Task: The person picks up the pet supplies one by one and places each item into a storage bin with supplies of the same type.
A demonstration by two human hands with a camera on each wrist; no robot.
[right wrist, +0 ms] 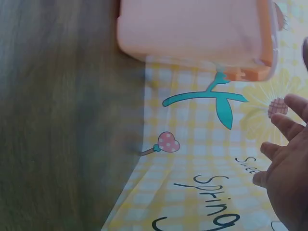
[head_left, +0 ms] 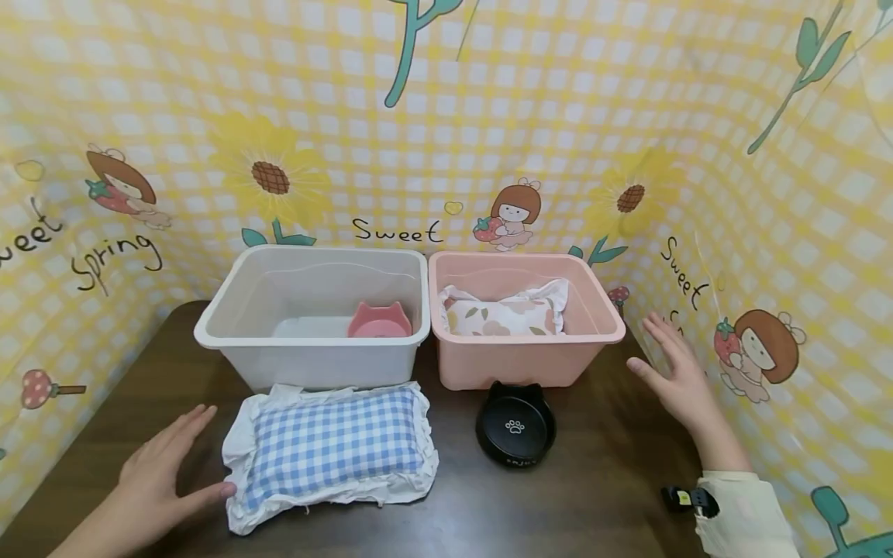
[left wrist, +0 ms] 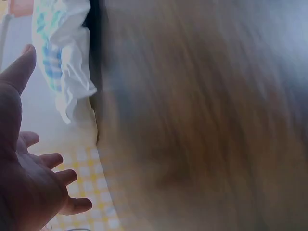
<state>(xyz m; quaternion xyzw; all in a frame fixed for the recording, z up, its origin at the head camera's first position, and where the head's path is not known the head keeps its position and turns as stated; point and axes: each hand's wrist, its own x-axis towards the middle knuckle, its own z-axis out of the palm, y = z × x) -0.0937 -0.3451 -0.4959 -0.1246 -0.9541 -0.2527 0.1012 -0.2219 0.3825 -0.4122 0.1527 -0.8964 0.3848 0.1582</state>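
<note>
At the left, my left hand (head_left: 156, 469) is held with spread fingers beside a blue-and-white checked pillow (head_left: 335, 442) with white ruffles; the thumb tip overlaps the pillow's edge in the head view. In the left wrist view the left hand (left wrist: 33, 178) has nothing in its grasp, with the ruffle (left wrist: 72, 62) beyond its thumb. My right hand (head_left: 680, 376) is raised with its fingers apart, to the right of a pink bin (head_left: 519, 364). In the right wrist view that hand (right wrist: 288, 163) holds nothing. A black cat-eared bowl (head_left: 515, 430) with a paw print stands before the pink bin.
A light grey bin (head_left: 321, 364) stands left of the pink one, with a pink cat-eared bowl (head_left: 380, 319) inside. The pink bin contains a floral ruffled pillow (head_left: 505, 316). Yellow checked cloth (head_left: 335, 170) surrounds the dark wooden table (head_left: 593, 480) at the back and sides.
</note>
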